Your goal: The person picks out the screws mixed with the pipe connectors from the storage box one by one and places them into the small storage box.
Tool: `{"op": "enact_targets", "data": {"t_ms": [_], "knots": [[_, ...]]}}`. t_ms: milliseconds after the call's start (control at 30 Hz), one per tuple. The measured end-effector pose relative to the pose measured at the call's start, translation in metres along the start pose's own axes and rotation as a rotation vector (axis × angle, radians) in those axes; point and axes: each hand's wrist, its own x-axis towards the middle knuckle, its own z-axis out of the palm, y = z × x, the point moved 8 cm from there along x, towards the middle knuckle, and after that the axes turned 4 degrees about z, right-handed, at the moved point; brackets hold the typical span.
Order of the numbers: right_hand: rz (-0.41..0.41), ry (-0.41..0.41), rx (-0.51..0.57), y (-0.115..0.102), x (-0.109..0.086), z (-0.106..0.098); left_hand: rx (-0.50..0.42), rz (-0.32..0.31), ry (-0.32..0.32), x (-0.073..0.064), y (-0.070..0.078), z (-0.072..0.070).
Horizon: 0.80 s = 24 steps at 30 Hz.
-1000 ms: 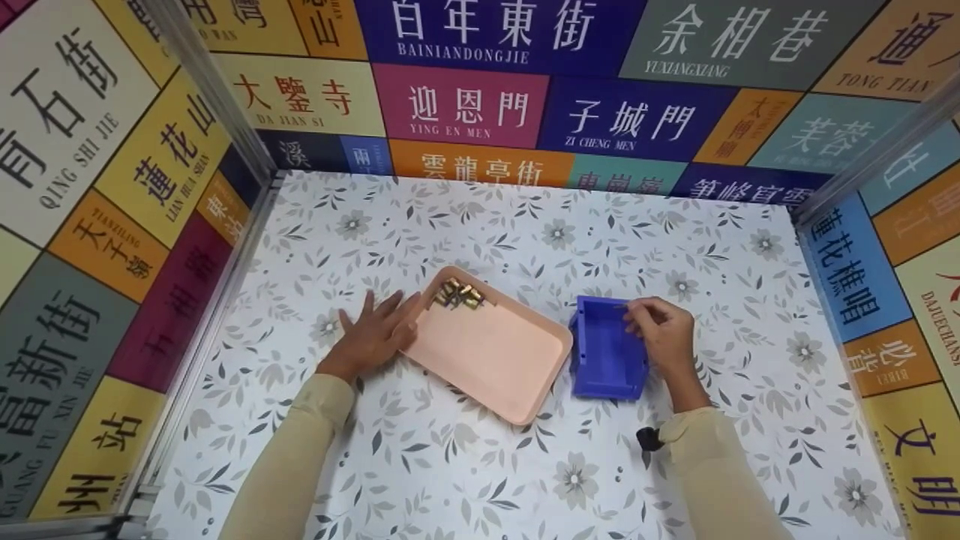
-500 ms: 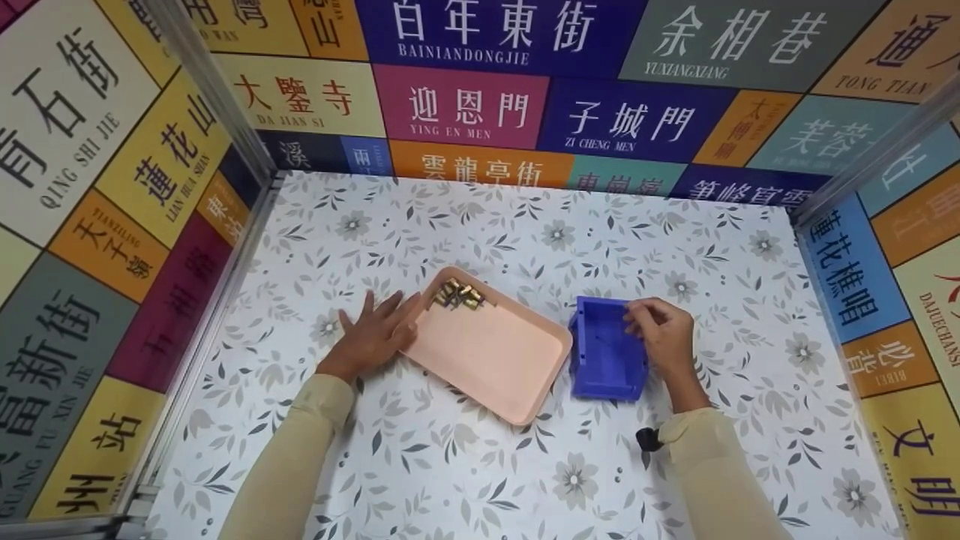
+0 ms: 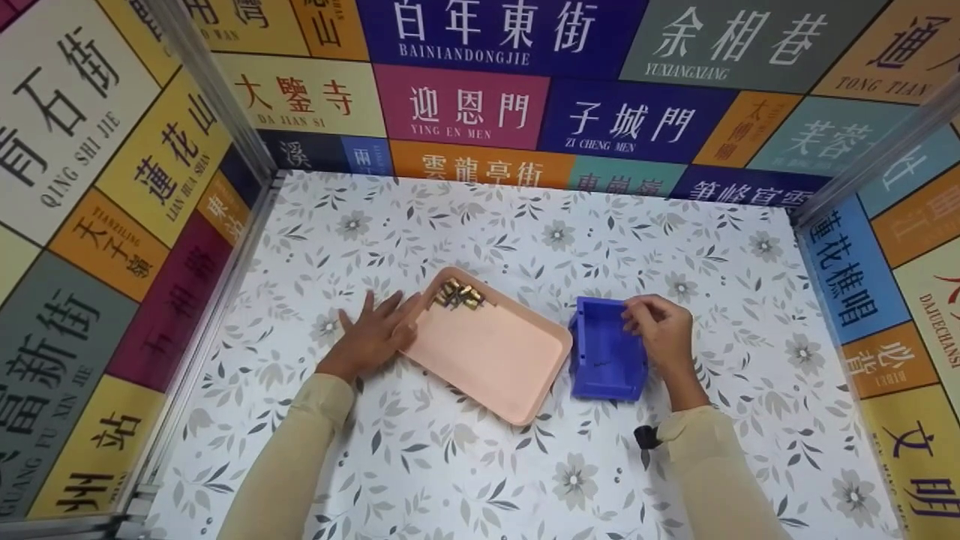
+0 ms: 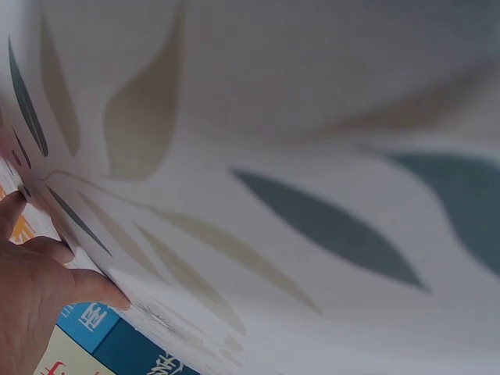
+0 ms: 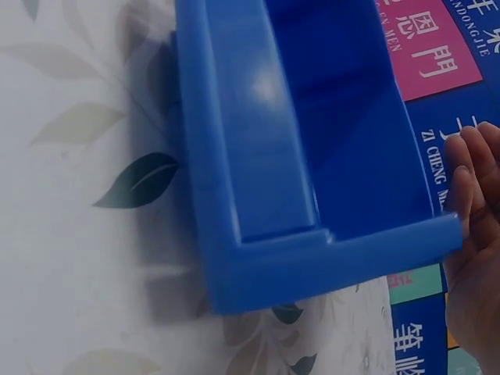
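My left hand [image 3: 371, 336] lies with fingers spread along the left edge of a shallow pink tray [image 3: 487, 360], fingertips at its rim. Several small brass-coloured, cylinder-like metal pieces [image 3: 459, 293] sit heaped in the tray's far left corner. To the right stands a blue plastic bin [image 3: 609, 334], whose low front lip faces me. One small, thin, dark piece [image 3: 602, 364] lies inside it, near the front. Over the bin's right wall hangs my right hand [image 3: 664, 328], its fingers loosely bent with nothing showing between them. The right wrist view shows those fingers [image 5: 469, 176] beside the bin's edge.
White cloth with a leaf and flower print covers the table [image 3: 480, 225]. Colourful panels with printed characters [image 3: 461, 105] rise at the back and both sides. A small black thing [image 3: 646, 437] is at the right sleeve cuff.
A second ago a small dark piece was at my right fingertips. It has left them and slid down inside the bin toward the front. The left hand and tray have stayed put.
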Motion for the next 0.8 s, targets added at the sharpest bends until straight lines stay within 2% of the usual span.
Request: {"op": "enact_targets", "data": {"t_ms": [300,633,800], "knots": [[-0.076,-0.027,0.057,-0.022,0.006,0.021,0.004,-0.011,0.004,0.001,-0.001,0.001],[-0.121,-0.093,0.112,-0.041,0.011,0.062,0.006,-0.035,-0.012,0.002,-0.003,0.003],[-0.13,-0.121,0.129,-0.047,0.012,0.083,0.017,-0.014,-0.005,0.001,-0.002,0.001]]}}
